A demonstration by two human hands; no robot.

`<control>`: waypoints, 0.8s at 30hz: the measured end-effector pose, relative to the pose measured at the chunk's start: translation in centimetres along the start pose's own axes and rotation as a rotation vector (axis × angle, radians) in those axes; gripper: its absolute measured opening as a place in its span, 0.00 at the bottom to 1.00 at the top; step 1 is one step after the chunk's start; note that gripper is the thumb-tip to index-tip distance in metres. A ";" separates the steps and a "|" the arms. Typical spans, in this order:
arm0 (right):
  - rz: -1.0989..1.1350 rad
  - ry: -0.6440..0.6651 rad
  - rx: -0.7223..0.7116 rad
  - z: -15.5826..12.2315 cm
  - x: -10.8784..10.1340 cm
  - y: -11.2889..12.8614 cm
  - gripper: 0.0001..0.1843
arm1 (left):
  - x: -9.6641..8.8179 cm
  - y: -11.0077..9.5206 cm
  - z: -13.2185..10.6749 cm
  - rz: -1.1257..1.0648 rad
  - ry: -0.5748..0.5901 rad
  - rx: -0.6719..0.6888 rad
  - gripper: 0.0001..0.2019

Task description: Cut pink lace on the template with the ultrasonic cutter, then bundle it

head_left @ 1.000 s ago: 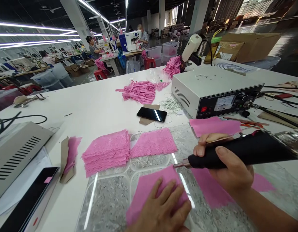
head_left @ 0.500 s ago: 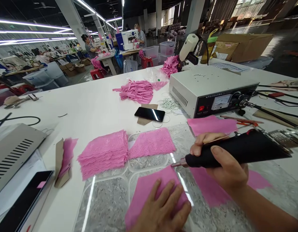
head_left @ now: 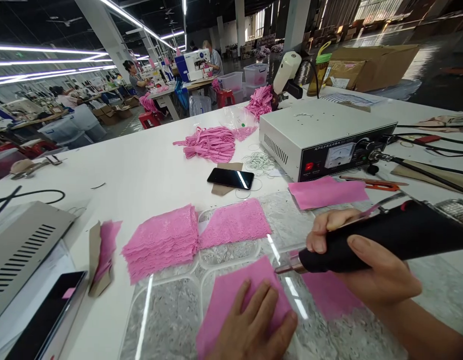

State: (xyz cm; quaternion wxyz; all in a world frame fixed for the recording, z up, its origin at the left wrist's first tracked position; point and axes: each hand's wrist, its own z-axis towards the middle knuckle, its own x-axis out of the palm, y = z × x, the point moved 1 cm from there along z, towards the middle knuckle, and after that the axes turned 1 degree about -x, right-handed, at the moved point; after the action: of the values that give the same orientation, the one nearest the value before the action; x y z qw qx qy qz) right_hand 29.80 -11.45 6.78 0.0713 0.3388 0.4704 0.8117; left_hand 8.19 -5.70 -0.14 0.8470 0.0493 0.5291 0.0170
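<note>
- Head view: I am watching a pink cloth (head_left: 223, 305) lying flat on a marbled board (head_left: 167, 315), partly under the left hand (head_left: 254, 320).
- Left hand: it is lying palm down, fingers slightly spread, gripping nothing; I am presumably pressing here to stop the cloth sliding.
- Right hand (head_left: 377, 277): it is wrapping firmly around a black tool (head_left: 404, 232), thumb along the near side; I judge this grip is steadying and steering the metal tip (head_left: 291, 269).
- Metal tip: it is pointing left and meeting the cloth's right edge, just below the far corner.
- Placement: a lace stack (head_left: 160, 242) and, beside it, a lace piece (head_left: 235, 222) are lying beyond the cloth, likely out of the tool's way. A second pink cloth (head_left: 331, 296) is lying beneath the tool. A metal box (head_left: 329, 122) is standing farther back.
- Change: compared with half a second ago, the tip is sitting lower along the edge instead of at the corner; the left hand is holding nearly the same spot on the cloth.
</note>
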 end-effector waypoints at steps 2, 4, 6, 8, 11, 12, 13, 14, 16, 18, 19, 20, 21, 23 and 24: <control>-0.006 0.009 -0.001 -0.2 0.0 0.0 0.06 | 0.0 0.0 0.0 -0.008 0.003 -0.003 0.18; -0.008 0.021 0.007 -0.3 0.0 -0.1 0.06 | -0.1 0.0 0.1 -0.017 0.011 0.003 0.20; -0.016 0.033 0.012 -0.4 0.0 -0.3 0.06 | -0.2 0.0 0.2 -0.019 0.018 0.004 0.22; -0.029 0.051 0.002 -0.4 0.0 -0.4 0.06 | -0.3 0.0 0.3 -0.022 0.023 0.002 0.24; -0.057 0.107 -0.021 -0.3 -0.1 -0.3 0.05 | -0.4 0.0 0.4 -0.023 0.020 -0.001 0.26; -0.065 0.126 -0.024 -0.3 0.0 -0.3 0.05 | -0.4 0.1 0.4 -0.019 0.019 0.002 0.26; -0.072 0.139 -0.025 -0.3 0.0 -0.2 0.04 | -0.4 0.1 0.4 -0.014 0.022 0.004 0.26; -0.076 0.143 -0.025 -0.2 0.1 -0.2 0.04 | -0.4 0.1 0.4 -0.012 0.024 0.008 0.26; -0.068 0.127 -0.031 -0.1 0.2 0.0 0.05 | -0.5 0.1 0.4 -0.013 0.035 0.011 0.27; -0.048 0.096 -0.027 -0.1 0.1 0.2 0.06 | -0.5 0.1 0.3 -0.023 0.041 0.012 0.27; -0.038 0.084 -0.019 -0.2 0.0 0.3 0.06 | -0.5 0.1 0.3 -0.029 0.042 0.010 0.27; -0.032 0.077 -0.007 -0.3 -0.1 0.5 0.06 | -0.5 0.1 0.3 -0.036 0.042 0.008 0.27; -0.030 0.073 0.010 -0.5 -0.3 0.6 0.06 | -0.5 0.1 0.3 -0.043 0.045 0.006 0.27; -0.039 0.072 0.036 -1.0 -0.5 1.0 0.07 | -0.5 0.1 0.2 -0.057 0.054 0.002 0.27; -0.050 0.071 0.047 -1.2 -0.6 1.2 0.07 | -0.5 0.1 0.2 -0.063 0.060 0.000 0.27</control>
State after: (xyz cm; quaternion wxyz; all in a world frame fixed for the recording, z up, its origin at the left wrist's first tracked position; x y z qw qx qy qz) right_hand 29.73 -13.21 7.04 0.0667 0.2994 0.4999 0.8099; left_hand 8.13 -5.66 0.43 0.8307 0.0322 0.5557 -0.0083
